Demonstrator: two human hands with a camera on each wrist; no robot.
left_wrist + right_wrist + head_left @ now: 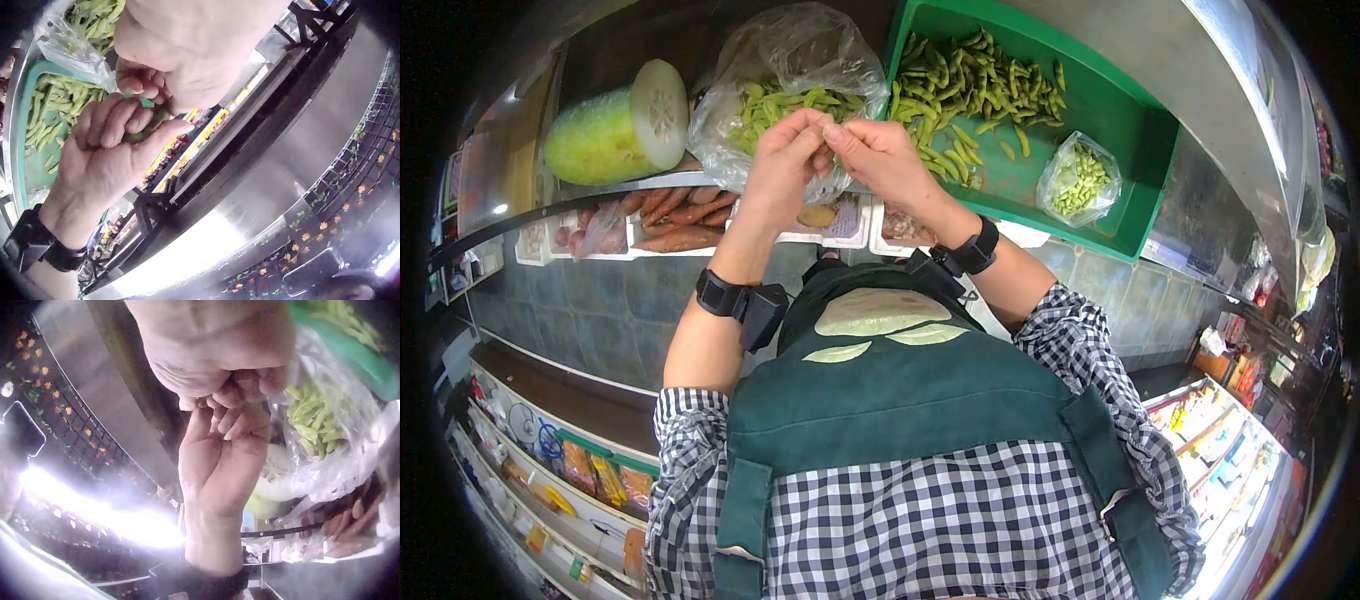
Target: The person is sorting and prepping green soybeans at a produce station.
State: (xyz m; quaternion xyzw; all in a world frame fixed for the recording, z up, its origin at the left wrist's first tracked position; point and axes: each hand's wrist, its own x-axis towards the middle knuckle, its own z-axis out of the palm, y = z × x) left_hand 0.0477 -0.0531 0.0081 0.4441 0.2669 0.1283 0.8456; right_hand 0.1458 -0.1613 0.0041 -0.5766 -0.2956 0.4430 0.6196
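Note:
My left hand point(780, 165) and right hand point(890, 160) meet fingertip to fingertip over a clear plastic bag point(820, 45) in the head view. The left wrist view shows a green soybean pod point(147, 129) between the two hands, pinched by the fingers of both and largely covered by them. Inside the bag lie green pods point(758, 112). Right of it, a green crate point(1115, 110) holds a heap of whole pods point(980, 75) towards its left side. A small clear bag of shelled green beans point(1082, 182) sits in the crate's right front corner.
A large cut winter melon point(595, 140) lies left of the bag. Below the counter's front edge stand white boxes with orange-brown roots point(680, 218) and other produce. Stocked shelves point(570, 480) line the aisle behind the person, and a metal counter borders the crate on the right.

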